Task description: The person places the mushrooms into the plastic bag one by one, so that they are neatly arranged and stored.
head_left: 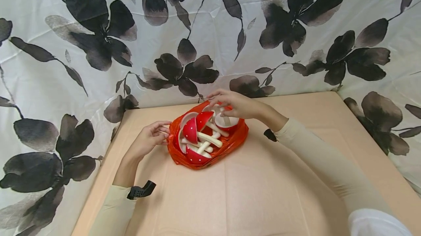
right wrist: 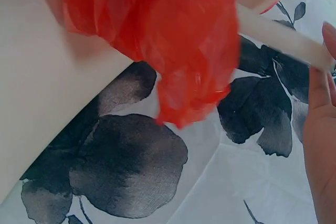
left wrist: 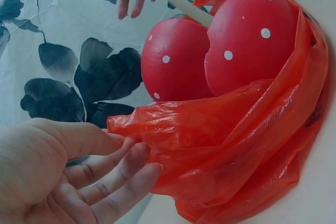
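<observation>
An open red plastic bag (head_left: 239,137) lies on the table, full of toy mushrooms (head_left: 190,130) with white-dotted red caps and cream stems. At its left side my left hand (head_left: 148,139) pinches the bag's edge between thumb and fingers, seen close in the left wrist view. My right hand (head_left: 236,104) reaches over the far right part of the bag. Its thumb and fingers hold the end of a pale mushroom stem (right wrist: 283,38). In the left wrist view, two dotted caps (left wrist: 252,40) rise above the bag's rim.
The bag rests on a table with a smooth tan cover (head_left: 263,192), near its far edge. Behind it hangs a white cloth (head_left: 230,38) printed with dark flowers. Black straps (head_left: 142,190) sit at both wrists.
</observation>
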### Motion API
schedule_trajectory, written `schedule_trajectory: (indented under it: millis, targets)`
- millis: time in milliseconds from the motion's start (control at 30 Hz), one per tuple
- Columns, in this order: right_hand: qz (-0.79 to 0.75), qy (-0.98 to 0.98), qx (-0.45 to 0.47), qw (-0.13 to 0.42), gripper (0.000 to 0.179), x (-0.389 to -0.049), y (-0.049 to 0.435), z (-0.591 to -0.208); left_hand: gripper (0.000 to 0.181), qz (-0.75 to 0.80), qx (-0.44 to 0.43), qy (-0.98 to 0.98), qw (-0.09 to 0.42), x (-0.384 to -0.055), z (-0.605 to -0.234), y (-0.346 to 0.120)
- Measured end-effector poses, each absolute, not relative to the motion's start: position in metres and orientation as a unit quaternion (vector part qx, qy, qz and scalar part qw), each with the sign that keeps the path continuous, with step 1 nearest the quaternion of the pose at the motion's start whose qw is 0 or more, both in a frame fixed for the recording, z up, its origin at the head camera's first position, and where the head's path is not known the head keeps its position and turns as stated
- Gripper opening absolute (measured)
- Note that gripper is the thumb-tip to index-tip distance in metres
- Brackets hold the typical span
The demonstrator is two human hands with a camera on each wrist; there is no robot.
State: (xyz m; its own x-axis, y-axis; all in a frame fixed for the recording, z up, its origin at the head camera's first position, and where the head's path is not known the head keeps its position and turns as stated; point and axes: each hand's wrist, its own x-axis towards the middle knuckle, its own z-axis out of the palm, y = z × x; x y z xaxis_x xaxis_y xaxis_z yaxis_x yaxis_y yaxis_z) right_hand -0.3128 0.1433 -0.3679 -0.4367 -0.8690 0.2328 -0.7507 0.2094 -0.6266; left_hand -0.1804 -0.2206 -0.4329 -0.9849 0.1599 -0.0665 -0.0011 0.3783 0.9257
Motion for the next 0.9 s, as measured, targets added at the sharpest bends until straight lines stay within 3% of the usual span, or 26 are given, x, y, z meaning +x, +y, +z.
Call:
schedule_trajectory:
  millis: [333, 900]
  targets:
    - [-0.345, 0.801, -0.488, 0.03, 0.054, -0.316, 0.166, -0.372, 0.045, 0.558, 0.051, 0.825, 0.074, -0.182, -0.43, -0.223]
    - [-0.381, 0.823, -0.418, 0.046, 0.051, -0.293, 0.215, -0.375, 0.044, 0.521, 0.067, 0.847, 0.077, -0.178, -0.409, -0.233]
